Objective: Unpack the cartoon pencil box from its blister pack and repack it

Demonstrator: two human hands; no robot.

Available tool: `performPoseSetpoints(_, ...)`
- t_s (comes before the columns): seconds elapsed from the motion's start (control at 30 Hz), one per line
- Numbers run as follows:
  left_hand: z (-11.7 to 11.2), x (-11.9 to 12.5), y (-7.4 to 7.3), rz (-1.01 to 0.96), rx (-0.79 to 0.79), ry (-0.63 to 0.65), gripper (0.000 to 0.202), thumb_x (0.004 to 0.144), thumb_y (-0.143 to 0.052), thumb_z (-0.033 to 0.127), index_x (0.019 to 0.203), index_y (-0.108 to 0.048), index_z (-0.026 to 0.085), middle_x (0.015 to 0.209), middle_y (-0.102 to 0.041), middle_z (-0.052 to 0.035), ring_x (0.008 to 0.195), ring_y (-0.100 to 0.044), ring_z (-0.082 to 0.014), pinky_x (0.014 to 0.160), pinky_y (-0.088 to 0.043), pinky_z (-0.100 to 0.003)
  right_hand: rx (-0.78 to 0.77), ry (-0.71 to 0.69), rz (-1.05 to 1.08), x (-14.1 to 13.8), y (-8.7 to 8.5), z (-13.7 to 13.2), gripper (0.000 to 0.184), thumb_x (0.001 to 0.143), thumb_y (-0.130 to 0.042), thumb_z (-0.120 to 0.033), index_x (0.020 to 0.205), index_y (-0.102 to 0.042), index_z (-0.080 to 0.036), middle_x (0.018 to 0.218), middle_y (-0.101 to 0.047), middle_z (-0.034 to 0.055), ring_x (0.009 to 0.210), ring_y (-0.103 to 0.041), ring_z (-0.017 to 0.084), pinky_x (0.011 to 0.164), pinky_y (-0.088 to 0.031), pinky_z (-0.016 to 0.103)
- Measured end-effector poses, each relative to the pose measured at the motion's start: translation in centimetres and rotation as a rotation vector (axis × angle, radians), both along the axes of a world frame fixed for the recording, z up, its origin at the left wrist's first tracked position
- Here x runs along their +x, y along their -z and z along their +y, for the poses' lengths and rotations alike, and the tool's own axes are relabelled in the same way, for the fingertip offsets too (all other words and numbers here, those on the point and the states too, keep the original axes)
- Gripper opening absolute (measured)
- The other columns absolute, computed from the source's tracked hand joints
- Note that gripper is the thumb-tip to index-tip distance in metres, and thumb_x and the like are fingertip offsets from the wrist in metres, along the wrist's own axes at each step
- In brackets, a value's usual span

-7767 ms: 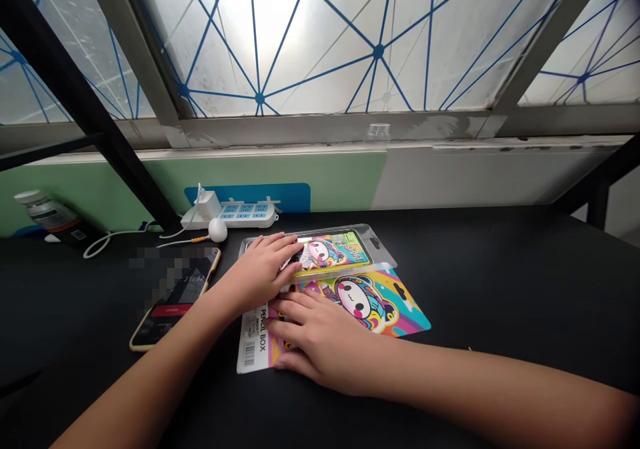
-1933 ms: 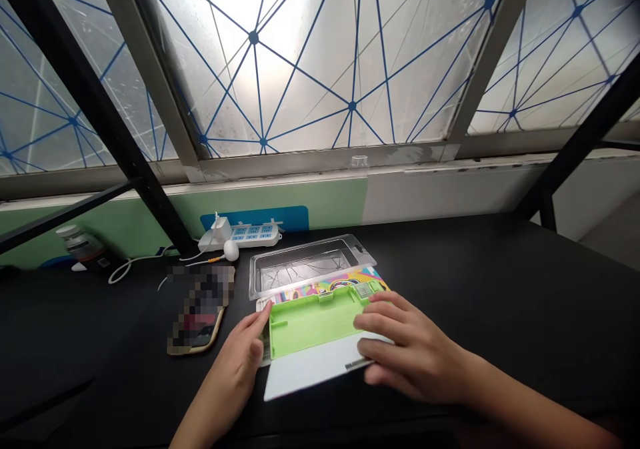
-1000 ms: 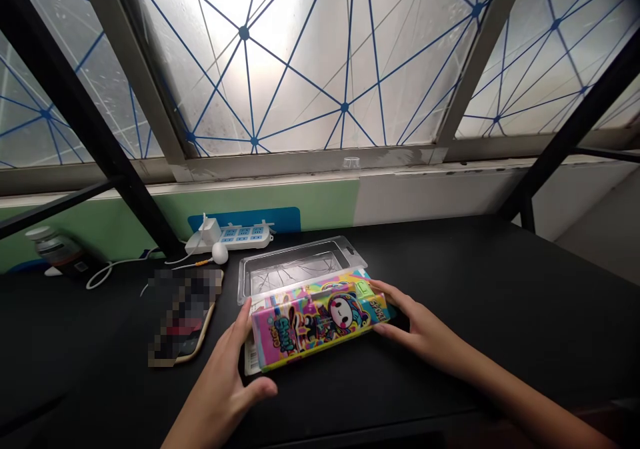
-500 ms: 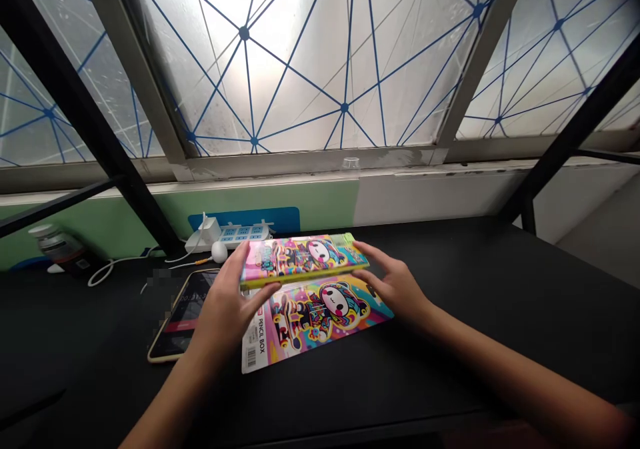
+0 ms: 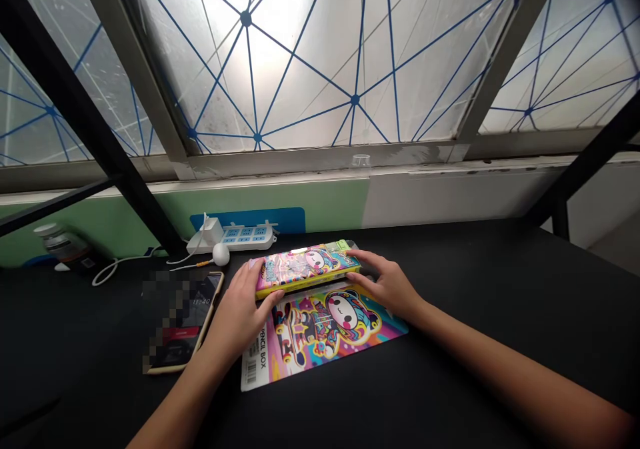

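A long colourful pencil box (image 5: 303, 269) with yellow-green sides and a cartoon figure on top lies between my hands. My left hand (image 5: 247, 309) grips its left end, thumb along the near side. At the right end, my right hand (image 5: 387, 282) holds it with the fingers on top and the thumb at the near side. Under and in front of the box is a flat printed card (image 5: 320, 332) with the same cartoon figure, the words "PENCIL BOX" and a barcode. The box covers the card's far part.
A phone (image 5: 187, 322) lies left of my left hand. Behind it are a white power strip (image 5: 247, 237) with a plug and cable, and a dark bottle (image 5: 65, 245) with a white lid. A small clear cup (image 5: 361, 161) stands on the window ledge. Black frame bars slant at both sides.
The pencil box has been lowered from just above the card to rest at its far part. Both hands have gone down with it and still hold it. The view has shifted slightly.
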State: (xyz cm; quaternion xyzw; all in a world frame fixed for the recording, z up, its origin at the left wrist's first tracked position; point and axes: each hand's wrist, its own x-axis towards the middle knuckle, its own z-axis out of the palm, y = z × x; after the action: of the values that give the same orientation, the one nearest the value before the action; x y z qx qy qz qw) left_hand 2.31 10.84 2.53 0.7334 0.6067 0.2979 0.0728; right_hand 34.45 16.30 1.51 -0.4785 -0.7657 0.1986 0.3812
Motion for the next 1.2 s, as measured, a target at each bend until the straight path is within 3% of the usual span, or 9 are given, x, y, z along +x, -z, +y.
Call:
performPoseSetpoints(0.37, 0.1, -0.4, 0.8, 0.082, -0.143, -0.029, 0.074, 0.099, -0.042, 0.060, 0.152, -0.041, 0.008, 0.166, -0.024, -0.0223, 0.153, -0.025, -0.0351, 0.121, -0.030, -0.052, 0.122, -0.010, -0.049, 0.2, 0.3, 0.0, 0.035, 0.091, -0.068, -0.042, 0.122, -0.072, -0.027, 0.124, -0.074, 0.0066, 0.113, -0.070, 0.029, 0.096, -0.057, 0.044)
performPoseSetpoints(0.57, 0.0, 0.6, -0.4, 0.303, -0.047, -0.043, 0.059, 0.101, -0.042, 0.051, 0.146, -0.052, 0.013, 0.162, -0.036, -0.0190, 0.153, -0.026, -0.0381, 0.118, -0.030, -0.061, 0.279, -0.050, -0.127, 0.0, 0.3, 0.1, 0.020, 0.098, -0.057, -0.032, 0.101, -0.076, -0.025, 0.122, -0.074, 0.0105, 0.117, -0.067, 0.032, 0.101, -0.049, 0.053)
performPoseSetpoints(0.67, 0.3, 2.4, -1.8, 0.367, -0.020, 0.018, 0.061, 0.102, -0.040, 0.051, 0.150, -0.046, 0.013, 0.166, -0.029, -0.0173, 0.155, -0.020, -0.0349, 0.120, -0.028, -0.056, 0.366, -0.137, -0.186, -0.9, -0.1, -1.1, 0.019, 0.098, -0.058, -0.032, 0.098, -0.075, -0.023, 0.124, -0.072, 0.0125, 0.116, -0.065, 0.032, 0.104, -0.043, 0.056)
performPoseSetpoints(0.77, 1.1, 4.6, -2.6, 0.368, -0.132, 0.061, 0.068, 0.103, -0.034, 0.056, 0.156, -0.038, 0.013, 0.167, -0.025, -0.0165, 0.156, -0.015, -0.0339, 0.120, -0.030, -0.052, 0.393, -0.397, -0.302, -2.7, -0.5, -3.3, 0.020, 0.097, -0.060, -0.036, 0.104, -0.075, -0.024, 0.117, -0.075, 0.0099, 0.111, -0.067, 0.027, 0.102, -0.046, 0.046)
performPoseSetpoints(0.87, 2.1, 5.8, -2.2, 0.379, -0.184, 0.059, 0.074, 0.101, -0.032, 0.064, 0.156, -0.040, 0.016, 0.165, -0.031, -0.0181, 0.153, -0.021, -0.0412, 0.117, -0.029, -0.062, 0.254, -0.643, -0.460, -4.2, -0.7, -5.3, 0.044, 0.099, -0.056, -0.048, 0.134, -0.064, -0.023, 0.140, -0.064, 0.0125, 0.131, -0.056, 0.030, 0.111, -0.041, 0.047)
performPoseSetpoints(0.93, 2.7, 5.8, -1.6, 0.386, -0.196, 0.061, 0.072, 0.100, -0.032, 0.065, 0.154, -0.043, 0.018, 0.164, -0.032, -0.0169, 0.153, -0.023, -0.0422, 0.117, -0.025, -0.065, 0.085, -0.665, -0.519, -4.8, -0.9, -6.0, 0.070, 0.096, -0.054, -0.060, 0.154, -0.044, -0.023, 0.162, -0.039, 0.0141, 0.149, -0.034, 0.034, 0.120, -0.028, 0.053)
performPoseSetpoints(1.03, 3.2, 4.8, -0.8, 0.391, -0.191, 0.049, 0.071, 0.100, -0.032, 0.064, 0.155, -0.043, 0.020, 0.166, -0.029, -0.0155, 0.154, -0.020, -0.0416, 0.118, -0.023, -0.064, -0.122, -0.635, -0.571, -4.8, -1.3, -6.2, 0.095, 0.092, -0.050, -0.072, 0.163, -0.018, -0.018, 0.169, -0.013, 0.0156, 0.156, -0.013, 0.035, 0.125, -0.010, 0.057)
performPoseSetpoints(1.1, 3.4, 3.9, -0.6, 0.397, -0.193, 0.047, 0.071, 0.100, -0.032, 0.064, 0.155, -0.042, 0.020, 0.166, -0.029, -0.0156, 0.154, -0.019, -0.0417, 0.117, -0.023, -0.065, -0.181, -0.620, -0.575, -4.7, -1.5, -6.2, 0.097, 0.091, -0.051, -0.074, 0.163, -0.016, -0.018, 0.169, -0.012, 0.0148, 0.156, -0.012, 0.035, 0.125, -0.005, 0.056)
performPoseSetpoints(1.2, 3.7, 3.0, -0.7, 0.413, -0.189, 0.074, 0.071, 0.100, -0.031, 0.066, 0.156, -0.041, 0.023, 0.167, -0.028, -0.0135, 0.155, -0.019, -0.0386, 0.119, -0.022, -0.062, -0.167, -0.580, -0.537, -4.5, -1.7, -6.2, 0.092, 0.090, -0.056, -0.072, 0.161, -0.026, -0.023, 0.168, -0.024, 0.0128, 0.153, -0.023, 0.035, 0.125, -0.007, 0.057)
